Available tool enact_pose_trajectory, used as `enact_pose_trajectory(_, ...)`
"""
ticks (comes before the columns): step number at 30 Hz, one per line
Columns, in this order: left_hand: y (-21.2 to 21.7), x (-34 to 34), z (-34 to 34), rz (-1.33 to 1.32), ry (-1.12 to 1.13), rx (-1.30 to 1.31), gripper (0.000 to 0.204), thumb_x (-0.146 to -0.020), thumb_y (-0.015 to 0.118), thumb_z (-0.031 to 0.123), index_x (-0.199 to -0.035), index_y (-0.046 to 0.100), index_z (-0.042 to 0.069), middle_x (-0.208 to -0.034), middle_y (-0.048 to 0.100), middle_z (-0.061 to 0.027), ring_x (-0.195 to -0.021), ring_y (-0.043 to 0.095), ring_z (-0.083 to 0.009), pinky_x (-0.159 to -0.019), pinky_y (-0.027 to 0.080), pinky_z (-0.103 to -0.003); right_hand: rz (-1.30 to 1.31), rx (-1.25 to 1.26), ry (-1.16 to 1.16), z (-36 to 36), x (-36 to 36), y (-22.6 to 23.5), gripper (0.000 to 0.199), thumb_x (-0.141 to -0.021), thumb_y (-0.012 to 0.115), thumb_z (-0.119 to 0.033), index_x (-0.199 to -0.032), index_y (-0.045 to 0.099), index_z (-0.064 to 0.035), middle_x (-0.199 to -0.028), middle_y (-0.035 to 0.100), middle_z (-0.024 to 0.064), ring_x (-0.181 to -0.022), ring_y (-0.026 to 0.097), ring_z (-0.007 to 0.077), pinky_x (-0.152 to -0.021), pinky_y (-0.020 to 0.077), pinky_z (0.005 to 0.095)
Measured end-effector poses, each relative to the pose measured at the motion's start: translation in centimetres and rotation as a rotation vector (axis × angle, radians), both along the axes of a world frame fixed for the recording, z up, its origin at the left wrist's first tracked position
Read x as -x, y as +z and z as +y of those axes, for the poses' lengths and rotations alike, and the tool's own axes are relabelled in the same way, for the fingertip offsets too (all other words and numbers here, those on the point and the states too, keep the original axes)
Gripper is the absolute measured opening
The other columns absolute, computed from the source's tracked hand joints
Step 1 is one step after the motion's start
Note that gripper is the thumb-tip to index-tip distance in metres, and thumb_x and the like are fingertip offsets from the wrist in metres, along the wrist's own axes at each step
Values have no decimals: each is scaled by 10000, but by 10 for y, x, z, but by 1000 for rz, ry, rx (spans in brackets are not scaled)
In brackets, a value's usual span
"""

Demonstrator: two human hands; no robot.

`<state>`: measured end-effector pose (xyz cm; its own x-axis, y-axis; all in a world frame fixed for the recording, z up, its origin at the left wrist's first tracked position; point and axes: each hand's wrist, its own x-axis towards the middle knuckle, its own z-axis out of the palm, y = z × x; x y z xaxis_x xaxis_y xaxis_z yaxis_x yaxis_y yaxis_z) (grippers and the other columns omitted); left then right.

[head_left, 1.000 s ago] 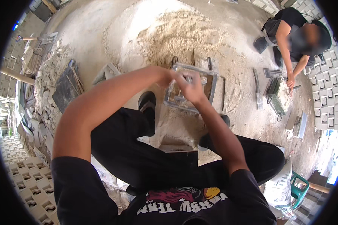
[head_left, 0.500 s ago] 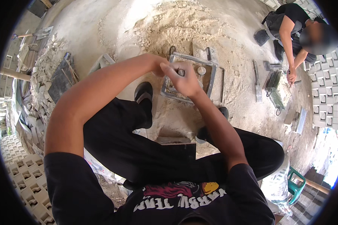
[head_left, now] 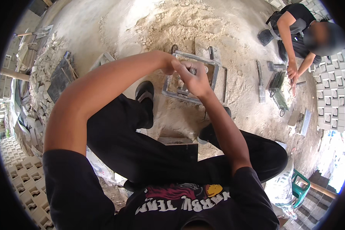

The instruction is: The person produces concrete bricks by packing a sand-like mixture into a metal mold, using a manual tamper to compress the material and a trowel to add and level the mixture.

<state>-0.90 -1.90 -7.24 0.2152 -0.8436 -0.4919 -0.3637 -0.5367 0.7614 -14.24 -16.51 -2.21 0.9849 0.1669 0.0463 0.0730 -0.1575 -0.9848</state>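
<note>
My right hand [head_left: 197, 81] is closed around a dark, round-ended handle [head_left: 193, 71], whose tip shows between thumb and fingers. Pressed up against it, my left hand [head_left: 167, 63] is closed too. Its fingers are mostly hidden, so what it grips is unclear. Both hands hover over a grey metal frame [head_left: 180, 97], a rectangular mould on the floor between my feet. Inside the frame lie sandy material and some parts I cannot make out. A pale round knob [head_left: 206, 69] shows just beyond my right hand.
Loose sand [head_left: 180, 23] is heaped beyond the frame. At the right, a crouching co-worker [head_left: 291, 30] works over a greenish metal mould [head_left: 278, 94]. A long flat tool [head_left: 261, 82] lies nearer. Rubble [head_left: 44, 73] and a dark board [head_left: 61, 78] are at left; stacked pale blocks [head_left: 333, 90] at far right.
My joined hands have shifted slightly to the right and away from me over the frame, still closed. The co-worker's hands have moved a little to the left.
</note>
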Motion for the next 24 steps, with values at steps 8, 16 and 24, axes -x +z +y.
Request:
enact_pose_trajectory(8,-18,-7,0,-375,-79,-389,352,-844,561,96,-1192,610,78,-1077,665,-177,-979,629,-297,-825,484,-394,19,-72,102,3,-5,-6,442,-932,622,-225,-555,494,-34,-513,404,-71,-517,328,19,-460,258,248)
enact_pose_trajectory(16,-21,2,11,-304,-54,-102,242,-846,614,146,-1070,632,56,-950,679,-117,-885,632,-222,-791,484,-368,21,-70,108,18,-7,-1,378,-941,604,-261,-696,611,27,-584,439,-64,-584,370,31,-506,310,252)
enact_pose_trajectory(24,-44,-28,29,-471,-203,-308,299,-739,651,143,-1005,682,12,-1003,689,-189,-918,668,-265,-789,517,-413,-173,42,117,26,-1,-8,417,-960,570,-200,-580,477,-52,-552,383,-68,-544,326,31,-465,263,270)
